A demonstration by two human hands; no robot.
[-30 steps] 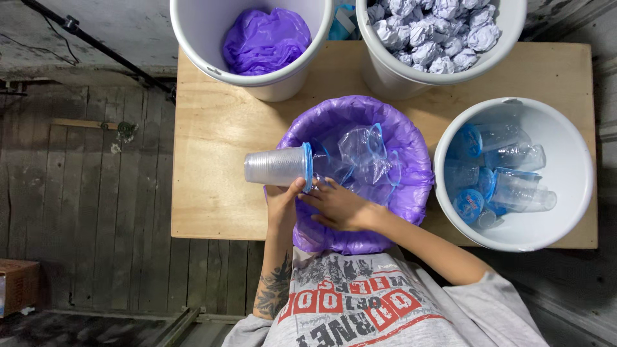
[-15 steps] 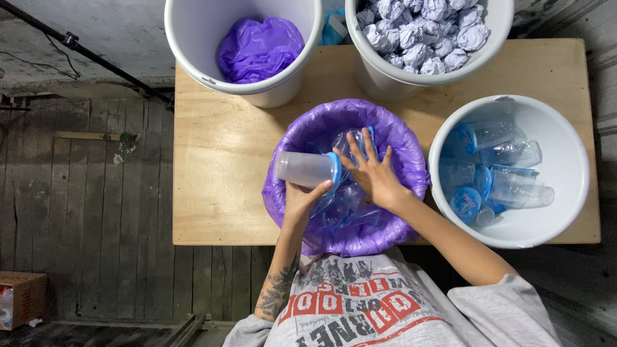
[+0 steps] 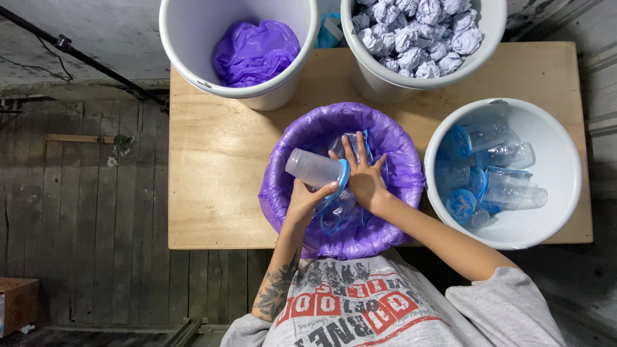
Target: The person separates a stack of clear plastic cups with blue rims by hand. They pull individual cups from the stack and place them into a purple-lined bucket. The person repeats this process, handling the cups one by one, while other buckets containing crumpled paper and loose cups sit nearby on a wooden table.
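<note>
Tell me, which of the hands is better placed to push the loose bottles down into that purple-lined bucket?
Probably the right hand: it lies open and spread on the bottles inside the purple-lined bucket, free to press. The left hand is busy gripping a clear bottle with a blue cap above the rim.

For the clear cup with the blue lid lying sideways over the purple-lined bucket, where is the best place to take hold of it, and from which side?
Grip the clear cup around its smooth barrel, coming from the person's near side, probably as the left hand does now. It lies sideways, blue lid pointing right toward the right hand, so the barrel is the free, roundest part above the purple-lined bucket.
</note>
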